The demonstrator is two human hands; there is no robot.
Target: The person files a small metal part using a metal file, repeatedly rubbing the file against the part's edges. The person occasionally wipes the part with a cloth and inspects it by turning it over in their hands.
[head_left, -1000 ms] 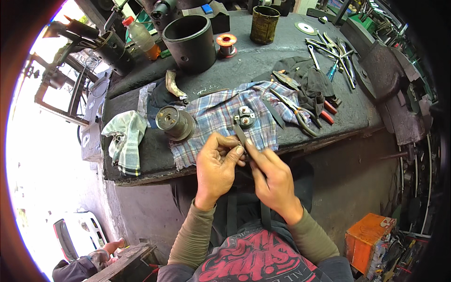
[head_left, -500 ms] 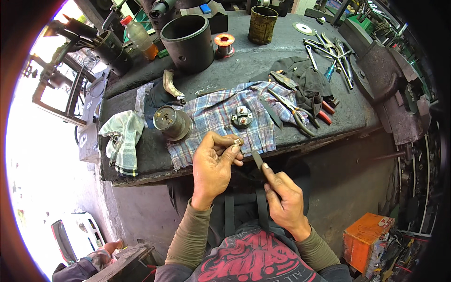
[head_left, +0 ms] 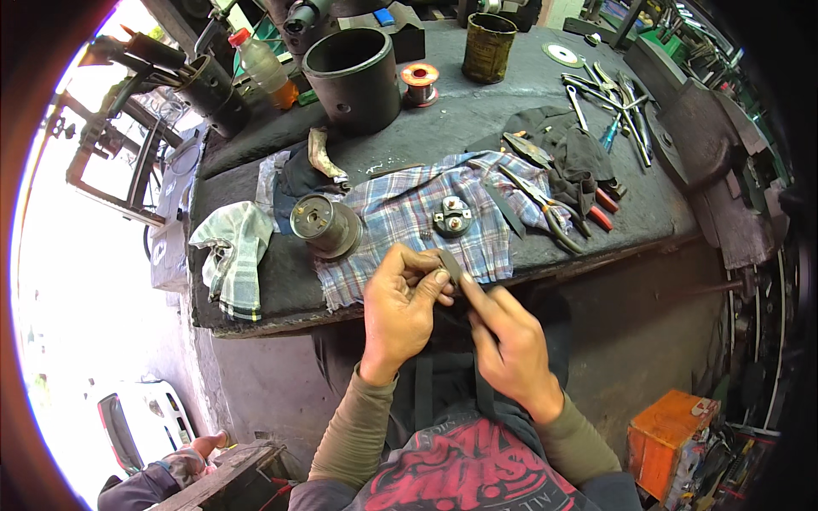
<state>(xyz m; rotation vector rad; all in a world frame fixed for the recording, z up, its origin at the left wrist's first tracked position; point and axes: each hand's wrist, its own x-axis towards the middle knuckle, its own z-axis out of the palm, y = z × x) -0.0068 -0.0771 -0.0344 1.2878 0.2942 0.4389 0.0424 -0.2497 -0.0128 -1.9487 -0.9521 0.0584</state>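
Observation:
At the bench's front edge, my left hand (head_left: 396, 311) pinches a small metal piece, now mostly covered. My right hand (head_left: 515, 345) grips a flat file (head_left: 450, 262), a dark grey strip, with its index finger laid along it. The file's far end lies over the piece at my left fingertips. Just beyond my hands, a round black cap with metal terminals (head_left: 452, 218) rests on a plaid cloth (head_left: 388, 209), a small coil spring (head_left: 425, 232) beside it. Left of these stands a round metal housing (head_left: 324, 226).
Pliers (head_left: 541, 200) and a dark cloth (head_left: 558, 153) lie to the right, with more hand tools (head_left: 626, 111) behind. A large metal cylinder (head_left: 354, 85), solder spool (head_left: 419, 83) and rusty can (head_left: 489, 51) stand at the back. A vise (head_left: 716, 153) is far right. Another person's leg (head_left: 204, 447) shows lower left.
My right hand has moved up and left, bringing the file onto the small piece in my left hand. The view has shifted slightly; the bench items stay in place.

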